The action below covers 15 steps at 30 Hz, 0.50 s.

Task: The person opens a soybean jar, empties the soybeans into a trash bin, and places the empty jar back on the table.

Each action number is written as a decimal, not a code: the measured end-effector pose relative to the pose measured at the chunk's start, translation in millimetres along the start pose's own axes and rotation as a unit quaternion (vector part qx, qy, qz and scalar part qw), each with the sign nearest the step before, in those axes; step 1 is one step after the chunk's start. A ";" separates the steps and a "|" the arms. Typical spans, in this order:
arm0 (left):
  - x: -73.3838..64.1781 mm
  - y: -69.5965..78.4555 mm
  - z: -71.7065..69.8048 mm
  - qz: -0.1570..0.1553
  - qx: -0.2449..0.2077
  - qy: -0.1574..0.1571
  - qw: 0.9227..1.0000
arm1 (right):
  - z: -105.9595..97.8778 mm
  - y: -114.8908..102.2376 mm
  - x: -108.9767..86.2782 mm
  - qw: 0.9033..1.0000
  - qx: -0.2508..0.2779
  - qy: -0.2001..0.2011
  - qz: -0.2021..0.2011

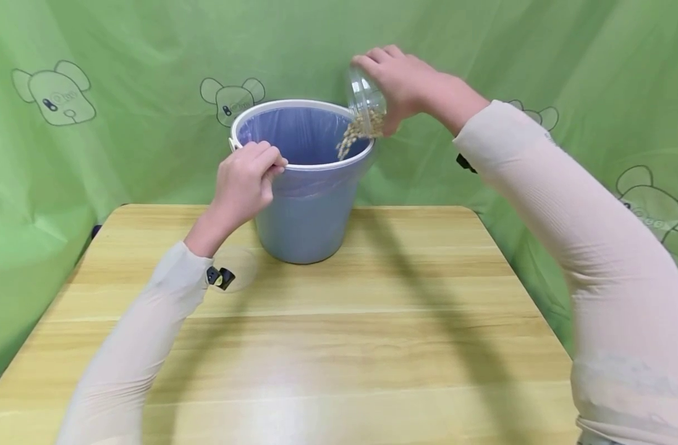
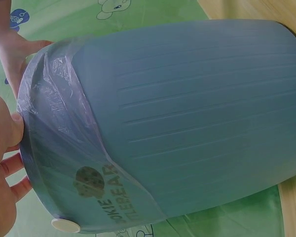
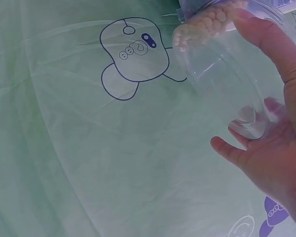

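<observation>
My right hand (image 1: 408, 86) grips a clear plastic jar (image 1: 358, 89), tipped on its side over the right rim of a blue trash can (image 1: 305, 216). Pale, round soybean-like beans (image 1: 347, 137) spill from its mouth into the can, and more lie along the jar's lower side. In the right wrist view, the thumb and fingers span the jar (image 3: 222, 74). My left hand (image 1: 246, 179) holds the can's white front rim, fingers curled over it. A thin plastic bag (image 2: 54, 98) lines the can and folds down outside. The can's bottom inside is hidden.
The can stands at the back edge of a wooden table (image 1: 327, 346). A clear round lid (image 1: 244, 266) lies on the table beside the left wrist. Behind hangs a green curtain (image 1: 149, 123) with cartoon bear outlines.
</observation>
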<state>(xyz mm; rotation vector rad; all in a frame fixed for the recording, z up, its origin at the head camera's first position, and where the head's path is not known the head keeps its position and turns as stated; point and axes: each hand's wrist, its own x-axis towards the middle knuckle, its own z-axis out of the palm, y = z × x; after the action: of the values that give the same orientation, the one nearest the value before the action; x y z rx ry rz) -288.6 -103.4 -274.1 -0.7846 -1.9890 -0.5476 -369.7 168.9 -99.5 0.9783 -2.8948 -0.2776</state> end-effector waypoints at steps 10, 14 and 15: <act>1.4 0.3 -0.4 -0.003 -0.006 0.003 1.000 | -2.7 -5.0 2.1 1.000 -0.023 -0.005 -0.003; 1.2 1.2 0.2 -0.002 -0.008 0.005 1.000 | -2.1 -7.3 2.1 0.999 -0.034 -0.007 -0.005; 1.1 1.2 0.3 -0.002 -0.008 0.006 1.000 | -2.1 -7.8 2.2 0.999 -0.037 -0.007 -0.007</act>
<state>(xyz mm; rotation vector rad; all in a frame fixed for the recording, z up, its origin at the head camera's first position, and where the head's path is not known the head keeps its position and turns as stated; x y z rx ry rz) -288.4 -102.0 -273.2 -0.7862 -1.9782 -0.5682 -366.5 161.2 -98.9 0.9877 -2.8691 -0.3895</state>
